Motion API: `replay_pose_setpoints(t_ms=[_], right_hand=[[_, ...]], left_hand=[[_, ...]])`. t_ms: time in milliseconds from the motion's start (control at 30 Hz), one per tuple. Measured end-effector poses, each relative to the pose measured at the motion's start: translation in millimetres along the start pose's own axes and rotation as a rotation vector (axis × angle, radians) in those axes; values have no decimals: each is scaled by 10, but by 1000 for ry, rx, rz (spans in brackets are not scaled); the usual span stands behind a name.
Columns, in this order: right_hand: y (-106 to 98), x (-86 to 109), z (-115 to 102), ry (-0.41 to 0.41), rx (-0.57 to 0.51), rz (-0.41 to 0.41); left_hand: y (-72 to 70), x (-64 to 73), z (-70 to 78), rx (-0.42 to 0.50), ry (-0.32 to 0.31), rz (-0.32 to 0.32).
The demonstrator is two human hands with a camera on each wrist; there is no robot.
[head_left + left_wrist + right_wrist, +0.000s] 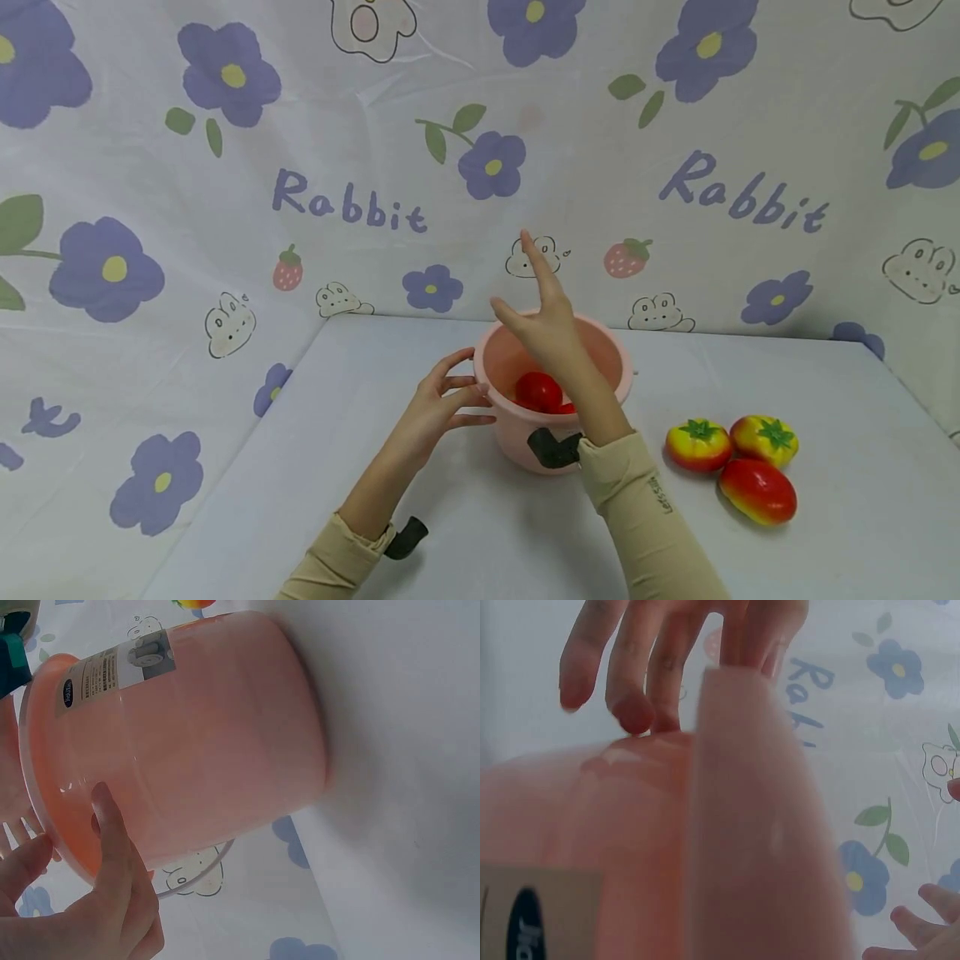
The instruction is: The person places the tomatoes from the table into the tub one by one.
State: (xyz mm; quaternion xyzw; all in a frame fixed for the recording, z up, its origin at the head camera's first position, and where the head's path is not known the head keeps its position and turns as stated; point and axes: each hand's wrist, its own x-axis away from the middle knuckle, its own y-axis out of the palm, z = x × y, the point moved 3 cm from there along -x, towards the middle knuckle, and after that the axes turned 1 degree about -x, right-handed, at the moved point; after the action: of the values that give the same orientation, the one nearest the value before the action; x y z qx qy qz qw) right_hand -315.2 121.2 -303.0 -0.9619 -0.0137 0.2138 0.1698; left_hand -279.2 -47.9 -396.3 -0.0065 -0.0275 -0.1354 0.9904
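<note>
A pink plastic bucket [517, 433] stands upright on the table, a label [112, 671] on its wall. My left hand [431, 412] holds it by the left side of the rim; in the left wrist view the thumb lies at the rim and the fingers against the outer wall. Over the bucket's mouth is my right hand [551, 333], fingers spread and holding nothing. Inside lies a shiny red round fruit [537, 392], with a bit of another red thing [564, 409] beside it. The forearm and front rim hide part of the inside.
Right of the bucket lie two red-and-yellow fruits with green leafy tops, one fruit [698, 444] beside the other fruit [767, 440]. A red mango-like fruit [759, 492] lies in front of them. A patterned cloth [465, 250] hangs behind the white table [847, 417].
</note>
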Motion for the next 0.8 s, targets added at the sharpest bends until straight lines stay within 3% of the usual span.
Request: replay_pose_setpoints(t_ms=[267, 800], right_hand=[[-154, 90, 62, 59, 1, 16], [-583, 228, 373, 54, 60, 73]], left_hand=[[5, 2, 10, 8, -2, 6], [16, 4, 10, 12, -12, 33]])
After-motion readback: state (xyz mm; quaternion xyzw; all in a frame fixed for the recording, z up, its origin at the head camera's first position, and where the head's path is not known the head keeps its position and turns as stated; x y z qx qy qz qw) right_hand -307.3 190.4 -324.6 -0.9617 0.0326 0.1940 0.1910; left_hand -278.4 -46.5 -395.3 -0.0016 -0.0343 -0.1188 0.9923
